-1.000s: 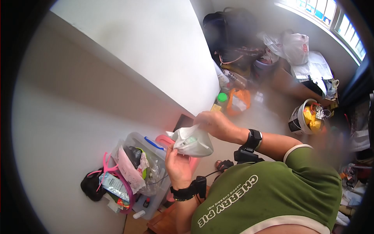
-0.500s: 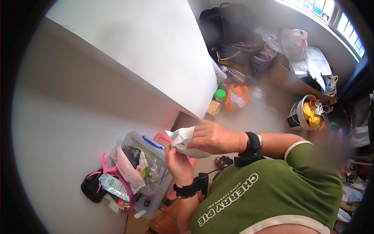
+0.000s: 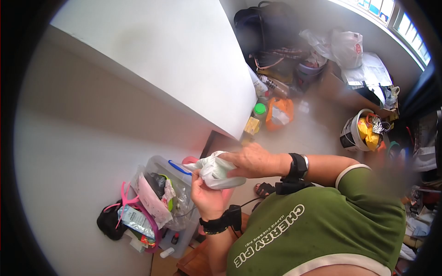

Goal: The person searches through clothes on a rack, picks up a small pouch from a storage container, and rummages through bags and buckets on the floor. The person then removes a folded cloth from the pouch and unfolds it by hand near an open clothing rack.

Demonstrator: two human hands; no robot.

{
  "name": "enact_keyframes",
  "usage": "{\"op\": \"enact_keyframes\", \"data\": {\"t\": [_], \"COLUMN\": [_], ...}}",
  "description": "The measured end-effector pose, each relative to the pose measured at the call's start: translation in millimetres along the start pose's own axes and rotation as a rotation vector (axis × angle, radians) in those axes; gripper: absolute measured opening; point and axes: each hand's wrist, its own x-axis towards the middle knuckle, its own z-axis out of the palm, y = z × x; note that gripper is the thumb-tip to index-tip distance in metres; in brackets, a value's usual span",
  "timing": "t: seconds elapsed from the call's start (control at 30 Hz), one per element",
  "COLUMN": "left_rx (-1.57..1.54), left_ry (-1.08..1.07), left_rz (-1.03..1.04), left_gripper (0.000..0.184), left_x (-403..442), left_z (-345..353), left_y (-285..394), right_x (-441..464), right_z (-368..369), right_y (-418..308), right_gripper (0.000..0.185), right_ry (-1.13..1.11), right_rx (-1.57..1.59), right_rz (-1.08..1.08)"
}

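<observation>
A crumpled white plastic bag [image 3: 215,173] is between my two hands, its mouth partly spread and facing up. My left hand [image 3: 207,198] grips the bag's near left side, fingers closed on the thin film. From the right, my right hand [image 3: 255,161] reaches over it, with fingers at the rim; some fingertips are hidden in the folds. Both wrists wear black strapped devices. Just left of the bag stands a clear plastic bin [image 3: 159,162] with a blue handle [image 3: 179,167].
Inside the bin are a pink-rimmed item [image 3: 152,198] and bags. A white bucket [image 3: 352,133] with yellow packets stands right. An orange bag [image 3: 279,113] and a green-lidded jar [image 3: 259,109] lie beside the white cabinet [image 3: 152,60]. A wooden stool [image 3: 198,263] is below.
The white bag has spread wider and its mouth now faces up more. My right hand has shifted slightly, its fingers lifting apart over the rim; my left hand has moved a little left.
</observation>
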Motion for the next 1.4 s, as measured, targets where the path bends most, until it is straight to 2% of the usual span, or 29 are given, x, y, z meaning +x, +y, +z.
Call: {"op": "enact_keyframes", "data": {"t": [0.07, 0.17, 0.23, 0.37, 0.43, 0.53, 0.73, 0.93, 1.13, 1.23, 1.4], "left_rx": [0.037, 0.065, 0.005, -0.022, -0.049, -0.053, -0.044, 0.009, 0.047, 0.087, 0.140], "left_ry": [0.000, 0.128, 0.060, -0.026, 0.003, -0.001, -0.024, -0.014, 0.007, 0.003, -0.014], "left_rz": [0.030, 0.034, 0.028, 0.058, 0.049, 0.034, 0.016, 0.057, 0.091, 0.126, 0.149], "left_gripper": [0.028, 0.028, 0.029, 0.032, 0.033, 0.034, 0.033, 0.031, 0.029, 0.027, 0.024], "left_x": [3.7, 2.6, 1.1, 1.3, 1.0, 0.8, 1.9, 3.1, 4.6, 5.1, 1.5], "left_z": [-11.4, -6.2, -10.8, -13.2, -11.2, -10.7, -0.2, -10.7, -24.3, -29.3, -37.9], "left_y": [1.4, -3.3, -2.3, -3.0, -2.6, -0.6, 1.9, 1.7, -1.1, -0.2, 2.0], "right_x": [-1.3, -2.4, -0.3, 2.0, 3.9, 5.3, 4.9, 3.0, -0.9, -1.7, -5.2], "right_z": [1.7, 6.7, 1.9, 7.1, 9.4, 14.1, 10.9, -1.7, 2.3, 8.9, 2.4], "right_y": [0.8, 3.4, -0.5, -0.6, 0.0, 6.8, 12.1, 8.2, 12.5, 20.8, 15.1], "right_gripper": [0.055, 0.062, 0.062, 0.042, 0.033, 0.030, 0.032, 0.038, 0.049, 0.048, 0.041], "right_ry": [-0.037, -0.034, -0.050, -0.062, -0.053, -0.026, 0.069, -0.051, 0.044, 0.125, 0.122], "right_rx": [0.012, 0.000, 0.007, 0.077, 0.114, 0.214, 0.332, 0.263, 0.263, 0.171, 0.109], "right_rz": [-0.030, -0.061, -0.038, 0.092, 0.164, 0.183, 0.122, 0.111, -0.024, -0.120, -0.112]}}
